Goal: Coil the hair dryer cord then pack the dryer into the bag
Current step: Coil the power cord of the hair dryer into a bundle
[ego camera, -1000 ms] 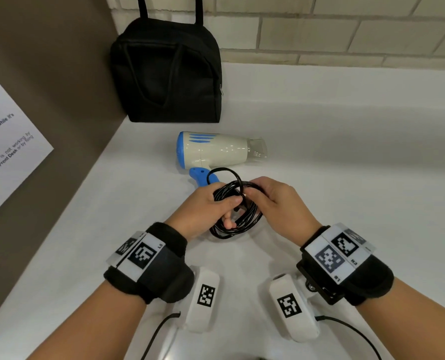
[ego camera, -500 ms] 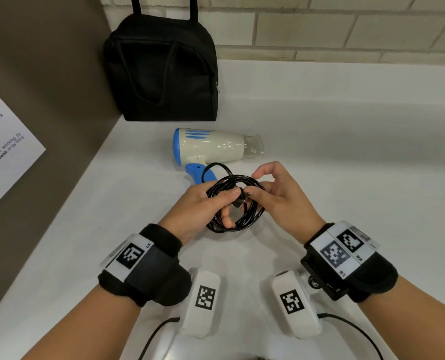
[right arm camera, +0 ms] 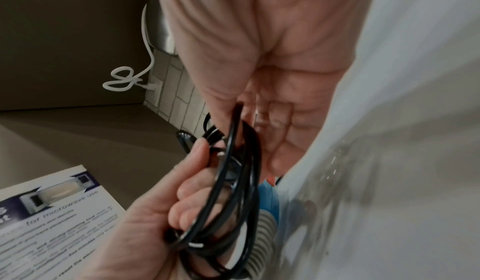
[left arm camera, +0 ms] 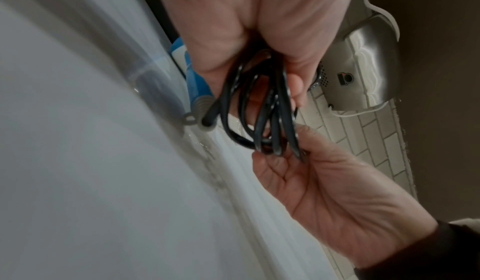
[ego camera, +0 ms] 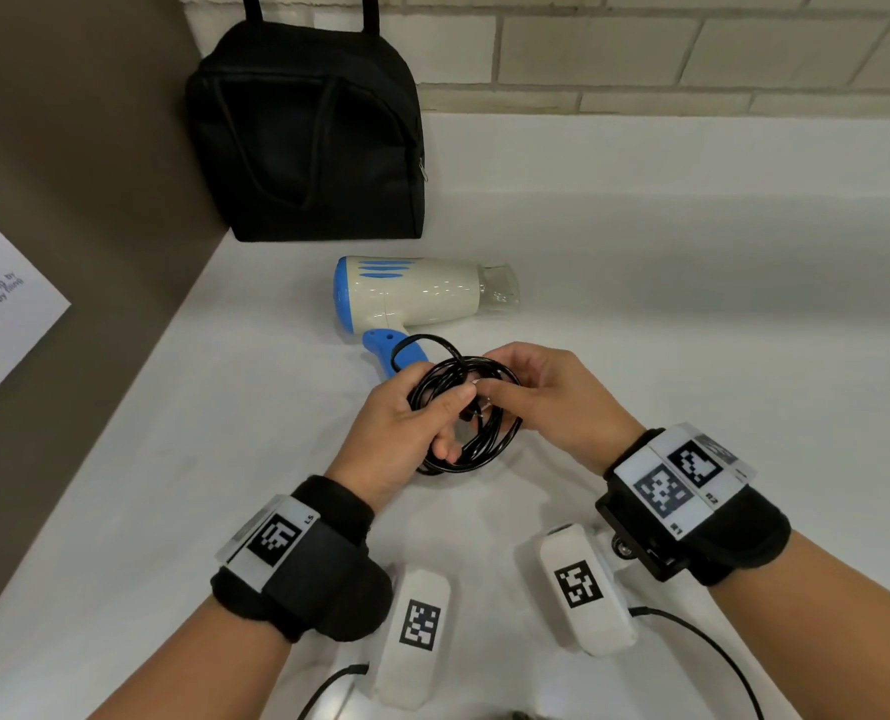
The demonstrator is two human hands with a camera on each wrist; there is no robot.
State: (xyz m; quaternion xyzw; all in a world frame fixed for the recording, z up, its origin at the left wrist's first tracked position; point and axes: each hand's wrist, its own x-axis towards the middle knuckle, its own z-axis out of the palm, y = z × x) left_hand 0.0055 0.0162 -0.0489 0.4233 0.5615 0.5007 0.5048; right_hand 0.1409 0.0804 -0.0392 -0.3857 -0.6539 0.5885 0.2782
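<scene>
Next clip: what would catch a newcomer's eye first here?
Both hands meet mid-counter on the coiled black cord: the left hand grips the loops, the right hand pinches them opposite. Just behind lies the white-and-blue hair dryer on its side; the black bag stands in the corner.

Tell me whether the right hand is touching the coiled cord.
Touching. The left wrist view shows the right hand pinching the loops of the coiled cord between thumb and fingers, no gap.

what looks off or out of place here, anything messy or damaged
Nothing stands out. The black cord is gathered in loose loops between the left hand and right hand, the hair dryer lies on its side undamaged, and the bag stands upright behind it.
</scene>
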